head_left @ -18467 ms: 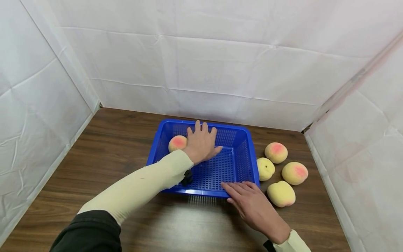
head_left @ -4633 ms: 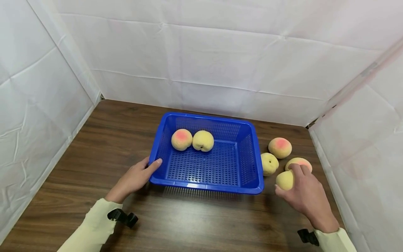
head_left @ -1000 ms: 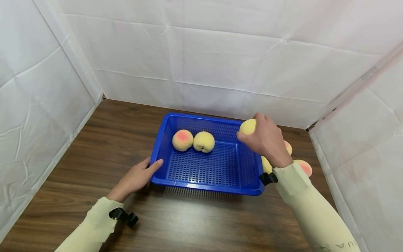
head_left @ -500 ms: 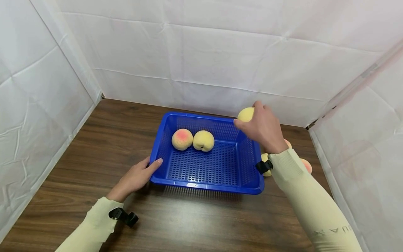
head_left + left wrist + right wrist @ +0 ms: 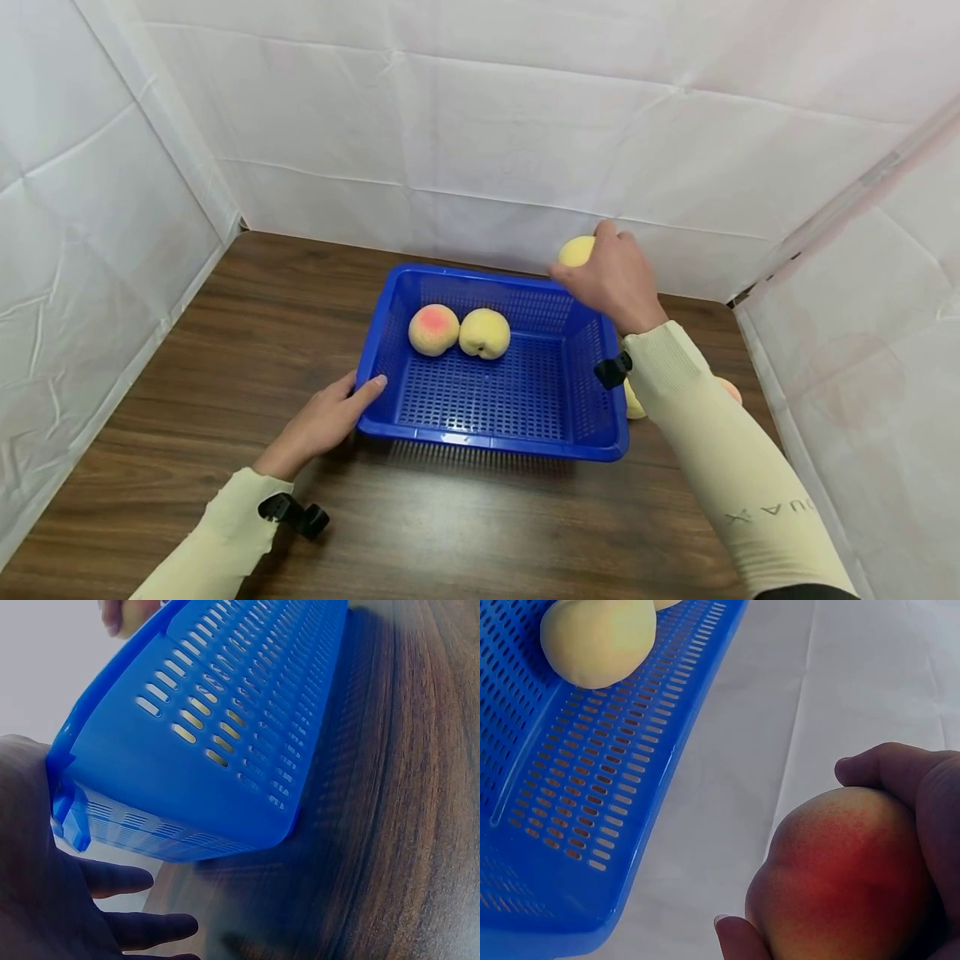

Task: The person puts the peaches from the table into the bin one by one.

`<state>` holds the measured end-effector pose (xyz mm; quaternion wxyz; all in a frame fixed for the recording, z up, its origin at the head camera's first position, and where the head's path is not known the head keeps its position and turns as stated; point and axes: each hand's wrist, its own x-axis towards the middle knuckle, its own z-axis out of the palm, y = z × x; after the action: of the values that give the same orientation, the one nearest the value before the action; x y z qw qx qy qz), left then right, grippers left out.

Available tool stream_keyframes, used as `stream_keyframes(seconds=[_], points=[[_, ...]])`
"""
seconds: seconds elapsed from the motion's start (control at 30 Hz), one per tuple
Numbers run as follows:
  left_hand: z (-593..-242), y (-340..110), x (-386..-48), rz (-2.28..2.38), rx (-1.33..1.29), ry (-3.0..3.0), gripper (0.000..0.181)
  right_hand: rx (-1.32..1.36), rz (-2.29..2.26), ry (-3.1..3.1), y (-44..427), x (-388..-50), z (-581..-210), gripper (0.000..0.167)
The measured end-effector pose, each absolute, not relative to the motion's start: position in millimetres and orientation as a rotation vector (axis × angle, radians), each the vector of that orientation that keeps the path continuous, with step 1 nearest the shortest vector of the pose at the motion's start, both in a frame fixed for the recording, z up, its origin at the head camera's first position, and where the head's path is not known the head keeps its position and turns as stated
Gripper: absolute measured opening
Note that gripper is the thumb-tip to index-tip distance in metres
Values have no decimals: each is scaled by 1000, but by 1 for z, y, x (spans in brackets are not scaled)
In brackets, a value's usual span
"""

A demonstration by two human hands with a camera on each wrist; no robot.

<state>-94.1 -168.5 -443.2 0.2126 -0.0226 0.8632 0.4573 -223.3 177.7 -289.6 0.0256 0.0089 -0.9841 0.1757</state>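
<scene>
A blue plastic basket (image 5: 480, 446) with slotted walls stands on the table. Over its left rim my left hand (image 5: 318, 425) hooks its thumb; in the left wrist view the fingers (image 5: 150, 930) stretch out outside the basket wall. My right hand (image 5: 615, 275) grips a peach (image 5: 577, 251) above the basket's back right corner. Its red-blushed side shows in the right wrist view, between thumb and fingertips. Inside the basket, a red-blushed peach (image 5: 433, 330) and a yellow peach (image 5: 484, 333) sit side by side at the back left.
Right of the basket, one peach (image 5: 633, 402) lies beside its wall and another (image 5: 729, 390) is mostly hidden by my right sleeve. White sheeting (image 5: 525, 125) encloses the back and sides of the brown wooden table (image 5: 450, 533).
Earlier my right hand took a peach from the group at the right. Over the last second it has moved back and slightly left with it. My left hand stays on the rim.
</scene>
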Motion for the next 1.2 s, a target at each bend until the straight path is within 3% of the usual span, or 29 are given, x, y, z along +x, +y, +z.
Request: stream_keyframes(seconds=[1.2], points=[[-444, -164, -97, 1258, -83, 2412, 87, -73, 508, -3162, 173, -236, -339, 73]])
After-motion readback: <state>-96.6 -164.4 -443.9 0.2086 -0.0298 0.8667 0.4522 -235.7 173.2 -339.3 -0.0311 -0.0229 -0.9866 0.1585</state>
